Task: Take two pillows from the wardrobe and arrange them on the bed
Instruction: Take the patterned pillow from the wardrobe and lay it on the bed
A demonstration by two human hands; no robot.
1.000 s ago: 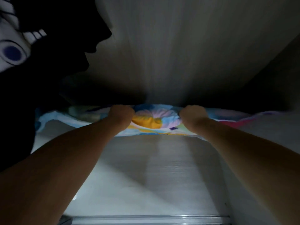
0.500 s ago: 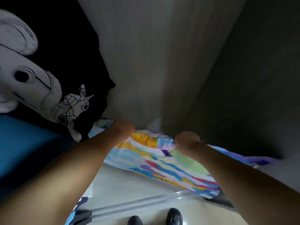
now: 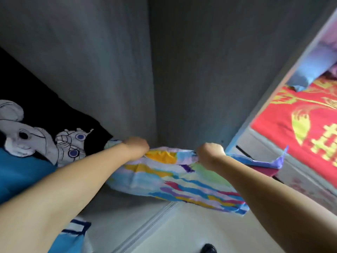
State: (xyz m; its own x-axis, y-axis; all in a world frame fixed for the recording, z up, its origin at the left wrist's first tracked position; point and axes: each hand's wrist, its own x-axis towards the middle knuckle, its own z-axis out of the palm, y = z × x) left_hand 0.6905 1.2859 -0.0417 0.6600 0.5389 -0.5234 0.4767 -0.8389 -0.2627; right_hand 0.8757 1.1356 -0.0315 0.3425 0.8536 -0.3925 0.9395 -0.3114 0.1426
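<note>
Both fists are clamped on the pillow point(image 3: 175, 176), a soft one in bright stripes of blue, yellow, pink and green on white. The left hand point(image 3: 135, 147) grips its top edge near one corner, the right hand point(image 3: 209, 152) bunches the same edge further along. The pillow hangs between the arms, in front of the grey wardrobe point(image 3: 127, 79) wall. Left of it lies black cartoon-print bedding point(image 3: 45, 136) over blue fabric point(image 3: 20, 176). Right, past the wardrobe's edge, a red blanket point(image 3: 300, 128) with yellow characters. Bare pale floor point(image 3: 182, 230) lies below.
</note>
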